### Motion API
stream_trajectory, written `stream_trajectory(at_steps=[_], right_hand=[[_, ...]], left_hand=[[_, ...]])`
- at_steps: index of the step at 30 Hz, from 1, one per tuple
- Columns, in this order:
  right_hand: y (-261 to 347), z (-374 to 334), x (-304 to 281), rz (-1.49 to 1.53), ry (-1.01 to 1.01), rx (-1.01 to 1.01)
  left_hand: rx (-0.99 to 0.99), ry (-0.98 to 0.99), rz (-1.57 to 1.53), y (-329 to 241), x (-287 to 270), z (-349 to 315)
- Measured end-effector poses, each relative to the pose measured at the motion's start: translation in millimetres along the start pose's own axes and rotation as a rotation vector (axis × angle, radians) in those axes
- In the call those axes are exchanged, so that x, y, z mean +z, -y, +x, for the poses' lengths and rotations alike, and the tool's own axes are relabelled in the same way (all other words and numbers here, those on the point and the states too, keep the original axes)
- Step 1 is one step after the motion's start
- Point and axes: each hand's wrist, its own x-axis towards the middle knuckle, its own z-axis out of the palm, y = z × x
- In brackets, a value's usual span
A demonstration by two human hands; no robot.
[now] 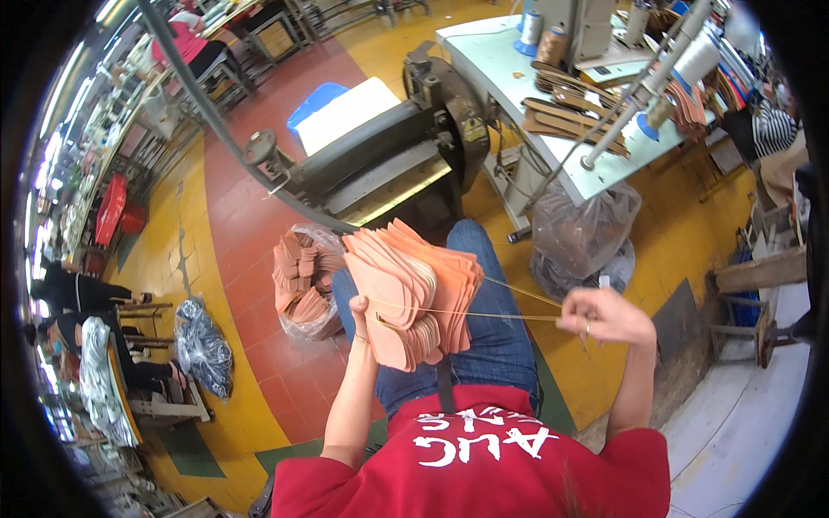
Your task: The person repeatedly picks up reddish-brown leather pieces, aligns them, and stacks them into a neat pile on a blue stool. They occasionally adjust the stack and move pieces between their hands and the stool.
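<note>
The left hand (360, 318) holds a thick stack of peach-orange pieces (414, 293) above the person's jeans (496, 354), thumb over its left edge. The right hand (609, 315), well to the right, has its fingers closed on a thin yellowish cord (509, 316), pulled taut from the stack in two strands. The pieces are flat, with rounded ends, fanned unevenly in layers.

Just beyond the left knee, an open clear plastic bag (318, 328) holds more such pieces on the red and yellow tiled floor (259, 332). Right of the knees, a cloudy, crumpled bag (587, 224) stands on yellow tiles, its contents unclear.

Ahead is a dark metal machine (371, 160) with a long roller-like bar; behind it, a pale slab (350, 112) covers part of a blue container (315, 102). At right, a pale tabletop (484, 43) carries brown strips (570, 121) and thread cones (695, 62). Far left stands a red basket (110, 209).
</note>
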Motion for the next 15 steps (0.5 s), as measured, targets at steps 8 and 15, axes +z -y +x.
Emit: stream_trajectory(at_steps=[8, 15], right_hand=[[-42, 24, 22, 1.028, -0.1, -1.101], [-3, 71, 51, 1.407, -1.05, -0.872]], left_hand=[[0.267, -0.283, -0.053, -1, 11, 20], [0.23, -0.258, -0.018, 25, 21, 9]])
